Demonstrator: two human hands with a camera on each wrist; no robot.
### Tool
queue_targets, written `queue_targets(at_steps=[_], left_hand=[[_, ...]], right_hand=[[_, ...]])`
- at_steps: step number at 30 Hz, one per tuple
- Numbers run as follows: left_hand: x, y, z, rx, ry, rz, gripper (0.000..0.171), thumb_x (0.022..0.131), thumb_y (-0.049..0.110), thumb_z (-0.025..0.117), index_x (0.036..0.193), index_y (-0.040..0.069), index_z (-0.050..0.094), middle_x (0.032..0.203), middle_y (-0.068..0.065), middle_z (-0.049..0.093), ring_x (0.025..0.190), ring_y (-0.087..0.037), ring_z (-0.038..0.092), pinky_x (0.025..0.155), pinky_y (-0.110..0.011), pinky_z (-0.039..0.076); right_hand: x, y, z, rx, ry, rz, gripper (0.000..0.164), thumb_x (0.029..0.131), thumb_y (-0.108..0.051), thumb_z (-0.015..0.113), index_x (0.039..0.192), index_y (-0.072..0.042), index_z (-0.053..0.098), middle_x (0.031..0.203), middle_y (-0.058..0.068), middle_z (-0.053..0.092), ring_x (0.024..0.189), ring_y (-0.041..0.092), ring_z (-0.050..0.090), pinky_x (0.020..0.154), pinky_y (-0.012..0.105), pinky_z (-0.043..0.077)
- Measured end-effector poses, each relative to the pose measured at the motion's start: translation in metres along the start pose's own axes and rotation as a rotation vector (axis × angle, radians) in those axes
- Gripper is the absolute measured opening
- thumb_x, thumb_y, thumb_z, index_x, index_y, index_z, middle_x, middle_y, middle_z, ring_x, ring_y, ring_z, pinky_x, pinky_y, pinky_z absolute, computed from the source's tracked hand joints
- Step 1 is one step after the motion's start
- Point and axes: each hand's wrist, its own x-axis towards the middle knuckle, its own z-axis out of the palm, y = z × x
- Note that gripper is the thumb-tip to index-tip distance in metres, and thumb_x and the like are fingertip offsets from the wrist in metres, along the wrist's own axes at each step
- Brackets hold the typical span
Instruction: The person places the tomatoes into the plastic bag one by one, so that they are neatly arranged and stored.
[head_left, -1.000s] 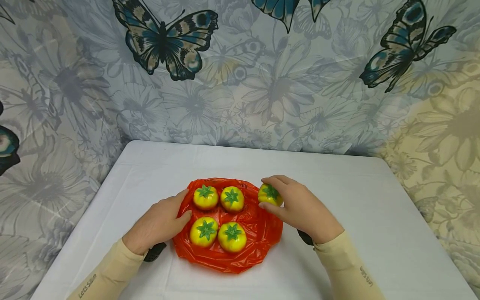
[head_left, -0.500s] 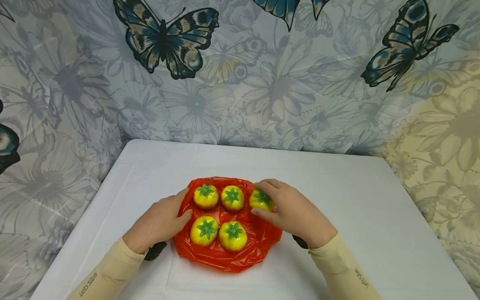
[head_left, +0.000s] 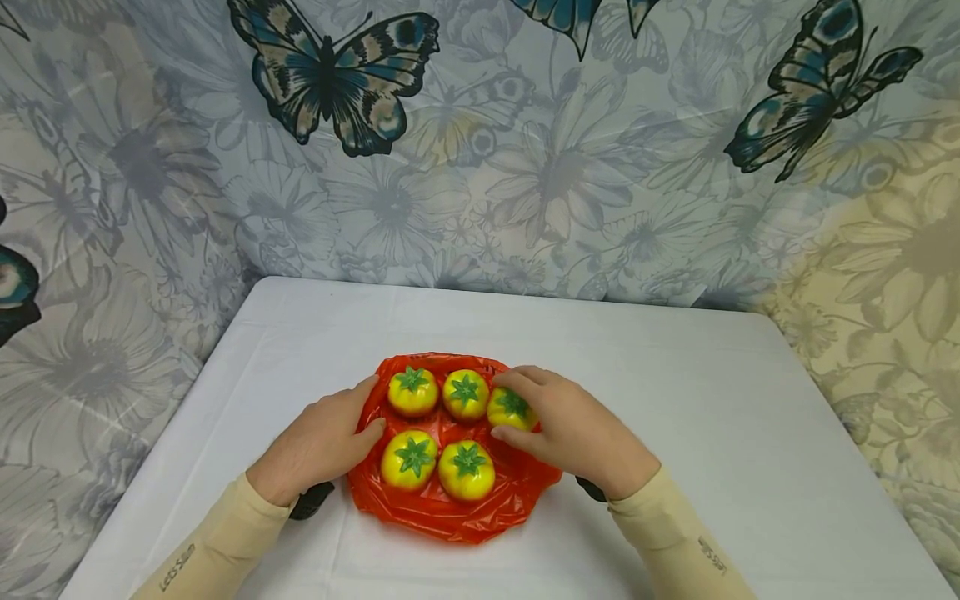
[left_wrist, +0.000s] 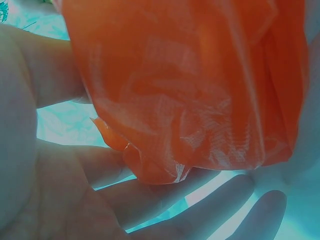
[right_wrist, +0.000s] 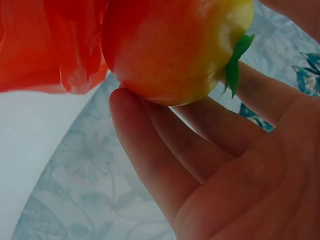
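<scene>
A crinkled red plastic bag [head_left: 517,492], rolled open, sits on the table in the head view. Several yellow, tomato-shaped fruits [head_left: 408,471] with green star-shaped tops stand in it. My right hand [head_left: 573,429] holds another such fruit [head_left: 508,408] over the bag's right side, thumb on the near side and fingers on the far side. The right wrist view shows the held fruit [right_wrist: 170,50] as red fading to yellow, with fingertips against it. My left hand [head_left: 318,442] rests against the bag's left side. In the left wrist view its fingers [left_wrist: 150,200] lie extended beside the red plastic [left_wrist: 175,90].
A white cloth covers the table [head_left: 750,458]. Behind it hangs a floral backdrop [head_left: 555,175] with large butterflies [head_left: 326,75]. Dark wrist-worn devices [head_left: 311,502] show under both wrists.
My right hand has carried the fruit leftward, from the bag's right edge to over its inside, close to the upper middle fruit. The left hand stays at the bag's left side.
</scene>
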Motion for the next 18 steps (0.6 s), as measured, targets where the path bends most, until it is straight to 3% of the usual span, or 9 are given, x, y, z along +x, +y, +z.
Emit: queue_targets(at_steps=[18], left_hand=[[-0.0001,0.0003,-0.0002,0.006,0.004,0.002,0.070,0.106,0.029,0.061,0.166,0.001,0.039,0.150,-0.023,0.064,0.130,-0.038,0.068,0.108,-0.060,0.057]], right_hand=[[0.0030,-0.0033,0.0104,-0.031,-0.034,-0.002,0.061,0.095,-0.044,0.084,0.147,-0.017,0.066,0.141,0.005,0.069,0.125,0.023,0.069,0.106,0.046,0.061]])
